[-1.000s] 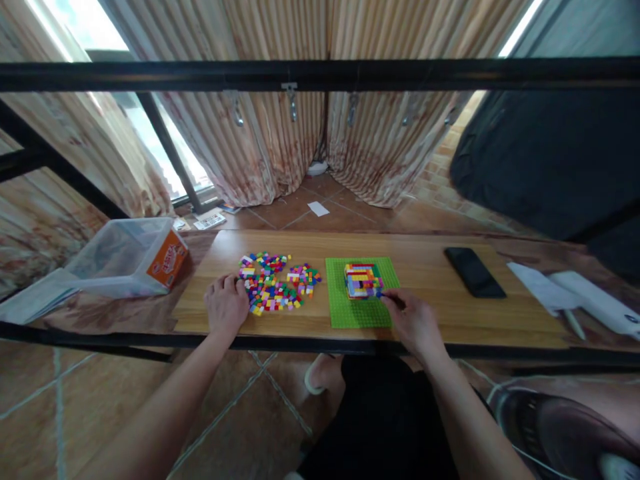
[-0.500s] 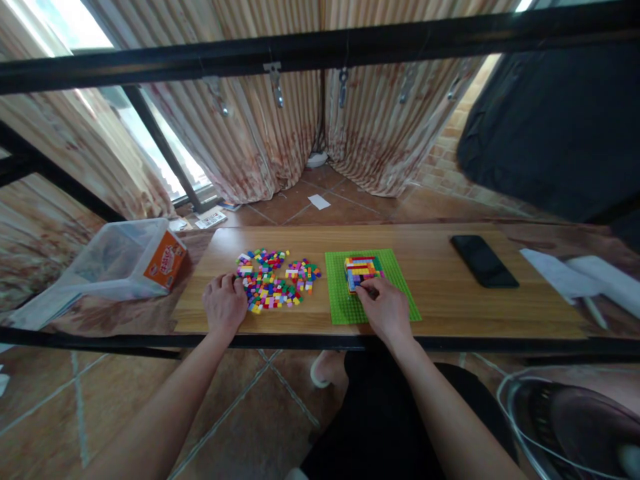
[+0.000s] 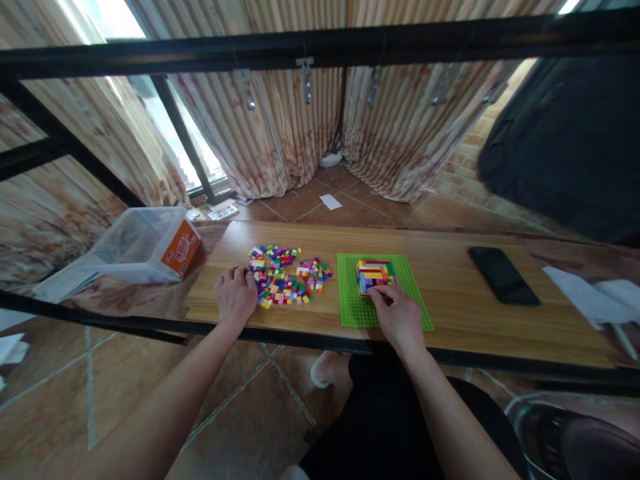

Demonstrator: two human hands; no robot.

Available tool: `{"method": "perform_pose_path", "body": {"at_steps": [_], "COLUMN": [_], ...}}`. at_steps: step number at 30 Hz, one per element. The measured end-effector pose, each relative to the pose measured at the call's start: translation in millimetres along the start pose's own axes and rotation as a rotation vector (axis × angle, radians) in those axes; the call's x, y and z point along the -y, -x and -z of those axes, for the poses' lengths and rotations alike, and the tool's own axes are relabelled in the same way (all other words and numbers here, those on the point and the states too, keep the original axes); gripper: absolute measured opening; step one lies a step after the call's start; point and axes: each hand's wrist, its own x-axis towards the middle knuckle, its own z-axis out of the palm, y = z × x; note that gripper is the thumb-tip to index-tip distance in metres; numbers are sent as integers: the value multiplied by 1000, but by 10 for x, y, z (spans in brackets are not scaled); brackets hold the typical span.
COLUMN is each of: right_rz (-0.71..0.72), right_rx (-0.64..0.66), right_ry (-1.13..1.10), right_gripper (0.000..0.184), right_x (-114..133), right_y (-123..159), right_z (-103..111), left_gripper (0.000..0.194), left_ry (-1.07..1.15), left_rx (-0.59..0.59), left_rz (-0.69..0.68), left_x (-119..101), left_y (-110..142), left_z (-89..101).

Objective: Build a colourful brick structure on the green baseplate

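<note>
On a green studded baseplate [image 3: 353, 308] stands a small, multicoloured block built from toy bricks [image 3: 374, 275], with red, orange and yellow rows at its far side. At its near right part is my right hand [image 3: 400, 318], thumb and fingertips pinched together against the bricks. Whatever lies between those fingertips is too small and covered to make out. My left hand [image 3: 236, 295] rests palm down on the wooden board, its loosely bent fingers touching the left edge of a spread of loose toy bricks [image 3: 285, 283] in many colours.
A clear plastic tub [image 3: 145, 243] with an orange label lies left of the wooden board [image 3: 450, 320]. A black phone [image 3: 504, 275] is at the right, with white paper [image 3: 575, 293] beyond it. A black metal bar [image 3: 320, 50] crosses above, with hanging clips.
The camera view has tilted and shifted, so the board and bricks appear farther right. My right hand remains pinched at the brick block, and my left hand stays beside the loose bricks.
</note>
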Motion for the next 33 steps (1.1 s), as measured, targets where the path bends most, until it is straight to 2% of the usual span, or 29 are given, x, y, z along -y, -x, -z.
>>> {"method": "perform_pose_path", "body": {"at_steps": [4, 7, 11, 15, 19, 29, 33], "right_rz": [16, 25, 132, 80, 8, -16, 15], "right_rx": [-4, -101, -223, -163, -128, -168, -156], "right_ry": [0, 40, 170, 250, 239, 155, 135], "right_gripper": [39, 43, 45, 55, 59, 62, 65], "right_x": [-48, -76, -66, -40, -56, -178, -196], "right_y": [-7, -62, -174, -199, -158, -153, -153], "right_z": [60, 120, 98, -72, -208, -314, -348], "left_gripper": [40, 41, 41, 41, 40, 36, 35], "left_ry": [-17, -23, -12, -14, -29, -30, -12], "left_rx": [6, -6, 0, 19, 10, 11, 8], "left_rz": [-3, -2, 20, 26, 9, 34, 50], "left_x": [-6, -7, -19, -31, -23, -41, -53], "left_y": [16, 24, 26, 30, 37, 63, 78], "left_z": [7, -1, 1, 16, 2, 19, 36]}}
